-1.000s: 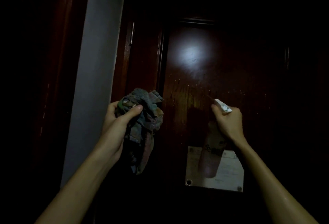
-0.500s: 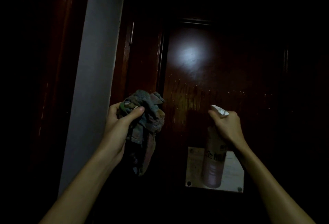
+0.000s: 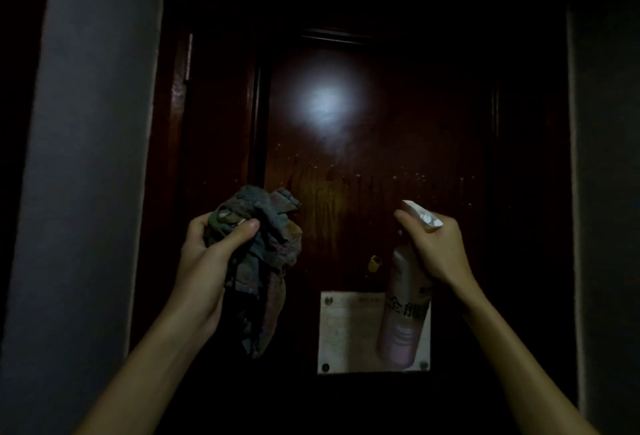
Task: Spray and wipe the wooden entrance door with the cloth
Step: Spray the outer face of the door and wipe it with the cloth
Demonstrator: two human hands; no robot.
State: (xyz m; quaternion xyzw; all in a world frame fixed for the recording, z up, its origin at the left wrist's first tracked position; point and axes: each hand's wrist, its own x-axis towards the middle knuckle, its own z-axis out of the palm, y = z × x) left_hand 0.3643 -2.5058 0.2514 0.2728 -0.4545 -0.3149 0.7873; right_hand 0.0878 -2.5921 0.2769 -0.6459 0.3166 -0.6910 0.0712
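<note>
While the dark reddish-brown wooden entrance door [image 3: 381,123] glistens with fine droplets [image 3: 329,185] across its middle panel, the head view shows the left hand [image 3: 204,261] gripping a crumpled, faded multicoloured cloth [image 3: 266,254]. The thumb is curled over the wad, which is held just before the door's left side. The right hand [image 3: 436,247] curls round the neck of a pale pink plastic spray bottle [image 3: 401,324], whose white nozzle [image 3: 420,215] faces the panel. The bottle's body hangs in front of a white rectangular screwed plate [image 3: 346,330]. Spraying seems the step in hand, and an even, overlapping mist that spares the plate would likely serve best. A grey wall edge [image 3: 86,157] stands close on the left and another wall [image 3: 606,192] on the right, so sideways strokes probably must stop short. Upward, the panel offers open room.
</note>
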